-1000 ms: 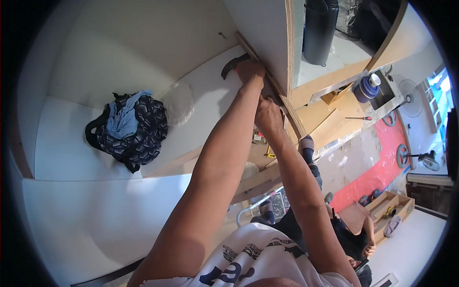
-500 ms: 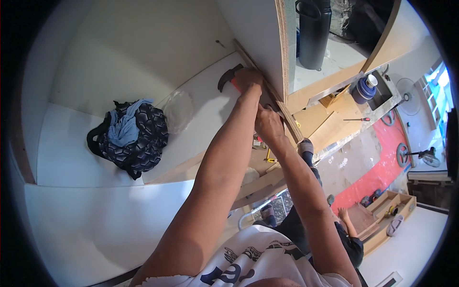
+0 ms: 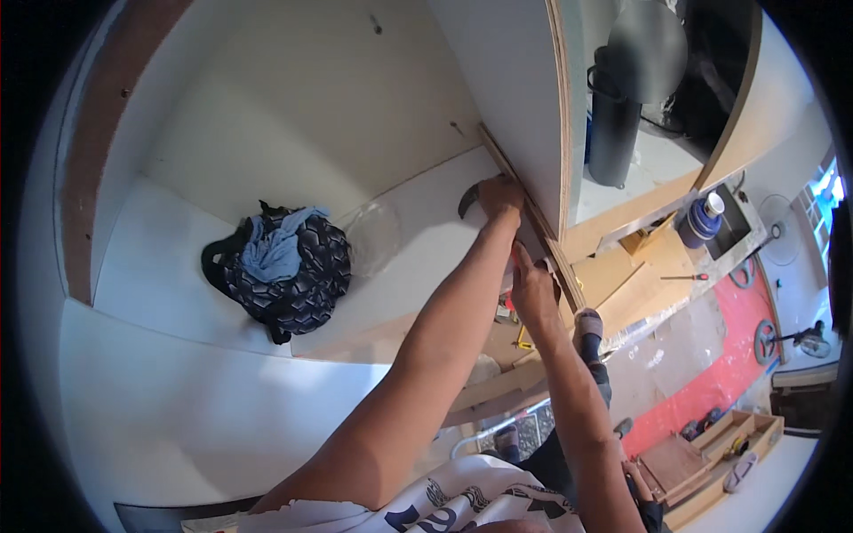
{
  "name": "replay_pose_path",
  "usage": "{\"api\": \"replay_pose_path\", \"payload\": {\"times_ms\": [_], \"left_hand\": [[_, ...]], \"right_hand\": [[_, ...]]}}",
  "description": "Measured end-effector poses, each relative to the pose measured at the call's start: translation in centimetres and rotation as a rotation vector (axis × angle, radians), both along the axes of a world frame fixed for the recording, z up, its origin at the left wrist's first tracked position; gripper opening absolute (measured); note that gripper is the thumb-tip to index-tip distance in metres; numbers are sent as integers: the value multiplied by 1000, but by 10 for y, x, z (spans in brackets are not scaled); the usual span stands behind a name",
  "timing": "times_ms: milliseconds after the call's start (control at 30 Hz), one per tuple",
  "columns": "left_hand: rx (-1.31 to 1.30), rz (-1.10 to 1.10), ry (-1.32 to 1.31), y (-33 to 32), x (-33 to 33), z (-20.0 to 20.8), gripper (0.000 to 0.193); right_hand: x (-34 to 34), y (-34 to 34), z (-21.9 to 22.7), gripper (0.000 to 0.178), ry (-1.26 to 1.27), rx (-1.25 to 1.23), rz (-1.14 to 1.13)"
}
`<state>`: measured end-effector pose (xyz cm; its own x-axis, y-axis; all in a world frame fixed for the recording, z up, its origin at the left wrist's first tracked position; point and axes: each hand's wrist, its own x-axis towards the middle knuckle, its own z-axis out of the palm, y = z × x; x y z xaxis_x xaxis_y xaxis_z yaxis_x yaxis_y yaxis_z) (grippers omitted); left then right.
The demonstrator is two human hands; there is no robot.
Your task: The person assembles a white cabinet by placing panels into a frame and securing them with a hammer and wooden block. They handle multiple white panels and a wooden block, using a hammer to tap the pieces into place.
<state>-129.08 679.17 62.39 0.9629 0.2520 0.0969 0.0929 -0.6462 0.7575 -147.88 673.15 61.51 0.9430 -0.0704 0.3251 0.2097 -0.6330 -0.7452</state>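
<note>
My left hand (image 3: 503, 201) is closed around a claw hammer, gripping it close to its dark curved head (image 3: 468, 201). It rests near a long wooden strip (image 3: 524, 197) that runs along the foot of a white upright panel (image 3: 511, 98). Just nearer to me, my right hand (image 3: 536, 298) is beside the same strip, its index finger stretched along toward my left wrist and the other fingers curled. What those fingers hold, if anything, is hidden.
A black quilted bag (image 3: 306, 275) with a blue cloth (image 3: 273, 249) on it lies on the white shelf, beside a clear plastic bag (image 3: 373, 238). A dark bottle (image 3: 615, 138) stands in the right compartment. Below are a blue jug (image 3: 700, 224), a screwdriver (image 3: 684, 277), a wooden drawer frame (image 3: 711, 453) and another person's foot (image 3: 587, 329).
The whole view has shifted, so things appear lower and further right. My left hand keeps its grip on the hammer, and my right index finger now shows stretched out.
</note>
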Motion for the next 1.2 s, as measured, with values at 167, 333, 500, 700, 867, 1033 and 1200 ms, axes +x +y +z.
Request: {"api": "replay_pose_path", "payload": {"times_ms": [167, 333, 500, 700, 867, 1033, 1200], "left_hand": [[-311, 122, -22, -12, -18, 22, 19], [-349, 102, -18, -9, -19, 20, 17], [-249, 132, -16, -15, -31, 40, 17], [-259, 38, -58, -16, -27, 28, 17], [-235, 121, -9, -21, -39, 48, 23], [-171, 87, -119, -13, -35, 35, 17], [-167, 115, -54, -15, -36, 46, 19]], "right_hand": [[-7, 6, 13, 46, 143, -111, 16], [-14, -8, 10, 47, 105, -83, -3], [-21, -5, 17, 47, 136, -49, 11], [-33, -17, 18, 49, 173, -80, -43], [-38, -19, 32, 45, 267, -90, 13], [-52, -24, 14, 55, 235, -113, -17], [-64, -11, 20, 56, 161, -152, -48]]}}
